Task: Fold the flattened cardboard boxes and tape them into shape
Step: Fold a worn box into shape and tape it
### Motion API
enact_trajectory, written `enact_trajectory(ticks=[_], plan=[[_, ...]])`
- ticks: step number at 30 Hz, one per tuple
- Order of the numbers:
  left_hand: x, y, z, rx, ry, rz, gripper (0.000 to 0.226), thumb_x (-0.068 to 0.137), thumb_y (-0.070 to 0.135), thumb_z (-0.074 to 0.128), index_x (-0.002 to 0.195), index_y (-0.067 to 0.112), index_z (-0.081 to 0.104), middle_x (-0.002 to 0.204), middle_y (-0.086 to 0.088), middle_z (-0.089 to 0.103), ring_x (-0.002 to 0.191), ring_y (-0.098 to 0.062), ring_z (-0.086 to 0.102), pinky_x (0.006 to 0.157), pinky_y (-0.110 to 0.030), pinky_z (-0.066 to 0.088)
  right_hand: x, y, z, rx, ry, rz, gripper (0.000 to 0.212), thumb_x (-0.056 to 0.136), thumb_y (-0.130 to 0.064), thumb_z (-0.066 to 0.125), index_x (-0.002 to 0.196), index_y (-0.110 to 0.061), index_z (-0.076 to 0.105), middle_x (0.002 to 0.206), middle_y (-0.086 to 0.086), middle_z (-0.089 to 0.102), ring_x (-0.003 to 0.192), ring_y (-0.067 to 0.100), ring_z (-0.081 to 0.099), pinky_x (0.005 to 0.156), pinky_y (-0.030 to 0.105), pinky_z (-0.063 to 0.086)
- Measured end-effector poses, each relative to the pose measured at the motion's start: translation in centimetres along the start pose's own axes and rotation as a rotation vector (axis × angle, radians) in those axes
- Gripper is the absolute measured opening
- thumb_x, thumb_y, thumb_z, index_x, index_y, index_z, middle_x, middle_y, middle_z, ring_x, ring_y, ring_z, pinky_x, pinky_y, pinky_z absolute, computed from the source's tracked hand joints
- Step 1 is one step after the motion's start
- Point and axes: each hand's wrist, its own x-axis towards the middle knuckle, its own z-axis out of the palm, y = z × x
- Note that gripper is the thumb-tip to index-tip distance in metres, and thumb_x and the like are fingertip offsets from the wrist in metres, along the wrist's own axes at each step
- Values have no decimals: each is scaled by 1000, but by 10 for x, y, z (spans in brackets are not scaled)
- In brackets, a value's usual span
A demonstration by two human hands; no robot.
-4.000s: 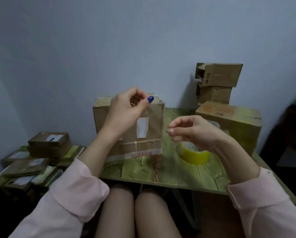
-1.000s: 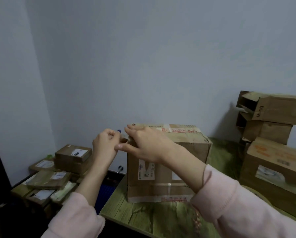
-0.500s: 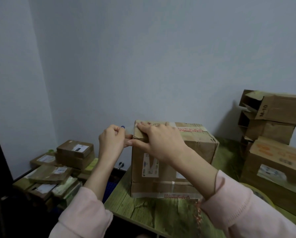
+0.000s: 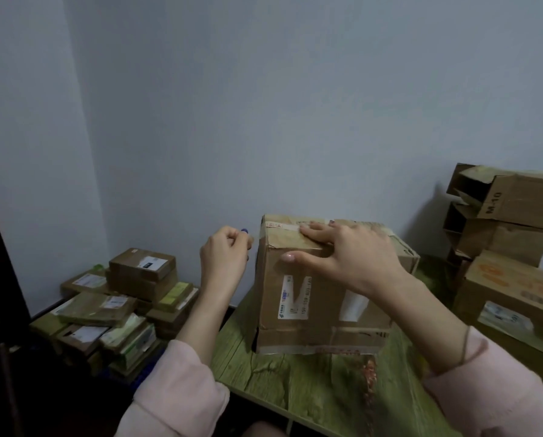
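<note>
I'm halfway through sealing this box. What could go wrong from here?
1. The box stands near the table edge on the left; the right hand presses flat on its top, so a hard push could slide it off.
2. The left hand is pinched beside the top corner; what it holds is unclear, so the seal could go on askew.

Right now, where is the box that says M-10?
The M-10 box sits far right in the head view, against the wall, atop another open box.

worktop: green wood-grain | cardboard box stood upright near its left edge | larger box sat at right
</note>
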Motion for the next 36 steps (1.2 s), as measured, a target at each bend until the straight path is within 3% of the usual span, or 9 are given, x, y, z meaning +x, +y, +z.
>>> enact_trajectory(ticks=[4,7,13,20,22,24,28,32,36], plan=[[-1,-5,6,-4,31,-2,21,92,22,53,76,12,62,75,-2,62,83,-26,64,82,-47,54,0,21,0,69,-3,37,90,60,-90,31,135,-41,48,145,-16,43,128,16,48,102,44,42],[-2,-6,11,-18,32,-21,21,94,24,52,79,12,61,75,0,61,83,-23,62,79,-39,54,-4,36,2,124,10,47,88,60,-89,34,135,-44,45,147,-20,37,135,11,40,101,43,42],[-11,-7,27,-156,-8,-119,23,97,28,47,87,10,58,75,-1,56,68,-12,50,56,-26,39,-4,38,9,143,57,29,83,65,-86,36,135,-43,46,146,-20,38,136,10,38,102,44,43],[-17,-61,39,-197,-53,-428,27,98,22,45,116,7,57,114,-12,62,102,-25,59,86,-36,49,-5,35,10,103,88,20,81,67,-84,34,135,-42,48,146,-18,39,134,11,41,102,40,43],[-18,-65,32,-198,23,-348,30,99,20,45,124,7,53,124,-11,57,108,-23,55,88,-31,43,-4,36,11,95,91,16,82,66,-85,32,134,-42,47,145,-18,40,133,11,42,102,40,45],[-15,-49,23,-297,56,-165,38,100,33,38,131,13,49,133,-7,54,113,-18,53,90,-30,39,-4,36,12,100,97,19,82,66,-85,32,134,-42,48,145,-17,41,133,12,42,102,40,45],[-16,1,20,-309,-240,149,75,84,74,26,145,30,33,151,9,34,137,-7,32,115,-33,23,-3,35,16,96,128,9,85,65,-86,27,134,-41,49,143,-15,45,130,14,46,103,42,43],[-31,5,22,-254,-289,178,72,84,67,35,147,34,24,151,6,34,135,-11,36,112,-40,32,-2,33,19,64,143,26,85,66,-86,24,134,-41,49,142,-15,47,128,15,49,100,40,42],[-40,1,20,-254,-269,167,73,84,65,30,148,29,27,149,7,37,134,-8,37,113,-37,31,-2,34,20,49,161,30,87,66,-87,23,134,-41,49,142,-15,47,127,15,49,98,40,44]])
